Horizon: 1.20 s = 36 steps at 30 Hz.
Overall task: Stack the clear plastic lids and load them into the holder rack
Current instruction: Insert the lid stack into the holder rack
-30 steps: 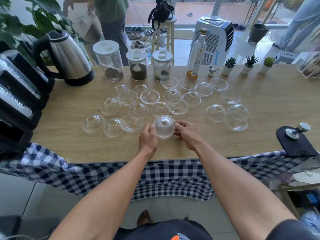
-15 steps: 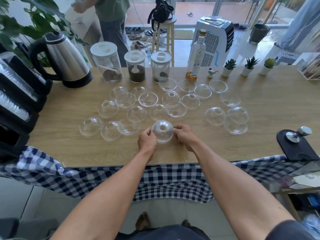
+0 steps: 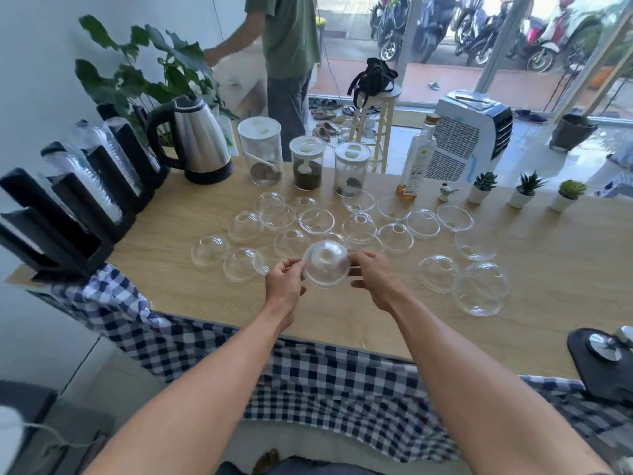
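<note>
A clear dome lid is held between both hands just above the wooden table, its hole facing me. My left hand pinches its left rim and my right hand grips its right rim. Several more clear dome lids lie scattered across the table beyond and beside the hands, some near the right. The black holder rack stands at the table's left end with stacks of clear lids in its slots.
A steel kettle, three jars, a bottle and small potted plants line the far edge. A black pad with a metal tamper sits front right. A person stands behind the table. Checked cloth hangs over the front.
The held lid has lifted slightly off the table between both hands, and my view has tilted up and turned left, bringing the rack more into sight.
</note>
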### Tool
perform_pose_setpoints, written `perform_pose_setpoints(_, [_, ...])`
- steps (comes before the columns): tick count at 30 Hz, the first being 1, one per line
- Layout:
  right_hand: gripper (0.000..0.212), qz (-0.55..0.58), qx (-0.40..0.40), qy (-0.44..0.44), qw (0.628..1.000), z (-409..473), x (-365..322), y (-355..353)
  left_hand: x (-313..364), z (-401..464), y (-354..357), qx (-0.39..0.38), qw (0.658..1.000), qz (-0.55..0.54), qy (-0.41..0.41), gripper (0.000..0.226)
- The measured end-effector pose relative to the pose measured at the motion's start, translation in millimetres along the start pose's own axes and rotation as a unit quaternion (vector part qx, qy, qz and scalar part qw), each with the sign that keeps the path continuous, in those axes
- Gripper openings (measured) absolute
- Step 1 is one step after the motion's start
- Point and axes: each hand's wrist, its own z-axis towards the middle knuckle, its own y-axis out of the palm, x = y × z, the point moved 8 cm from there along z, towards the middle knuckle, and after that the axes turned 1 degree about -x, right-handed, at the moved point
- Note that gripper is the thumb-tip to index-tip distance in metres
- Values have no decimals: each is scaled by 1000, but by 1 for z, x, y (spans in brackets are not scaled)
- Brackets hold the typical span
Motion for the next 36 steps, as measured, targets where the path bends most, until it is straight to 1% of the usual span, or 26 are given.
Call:
perform_pose_setpoints(3, [21,-16,-48,-18,999,5,-16,20,14,-7,-13,4,999,-40,-18,9])
perform_pose_setpoints(6, [20,-29,-84,-35,995,9,-26,48,30,-17,-35,16,997,-76,-19,18])
perform_pose_setpoints(10, [26,-52,-118,-63,990,7,-40,98,49,-29,-83,57,995,-82,0,20])
perform_pose_setpoints(14, [30,-62,-163,-85,981,-2,-61,163,75,-35,-142,102,991,-81,42,14])
perform_pose_setpoints(17, [30,-66,-195,-106,973,-11,-80,216,102,-34,-185,123,989,-46,71,20])
perform_pose_setpoints(20, [27,-68,-202,-134,968,-19,-106,271,136,-27,-229,136,985,-7,103,26])
perform_pose_setpoints(26, [21,-59,-237,-160,956,-30,-164,391,232,-3,-335,153,967,98,179,21])
perform_pose_setpoints(29, [22,-52,-234,-163,957,-30,-188,449,280,20,-386,141,963,116,195,16])
perform_pose_setpoints(32, [28,-55,-203,-157,965,-28,-203,499,316,49,-432,126,962,153,189,17])
perform_pose_setpoints(34, [26,-45,-174,-138,974,-23,-208,525,331,71,-459,107,962,180,174,17])
perform_pose_setpoints(36, [19,-42,-139,-113,983,-15,-207,544,342,93,-480,85,959,221,158,20])
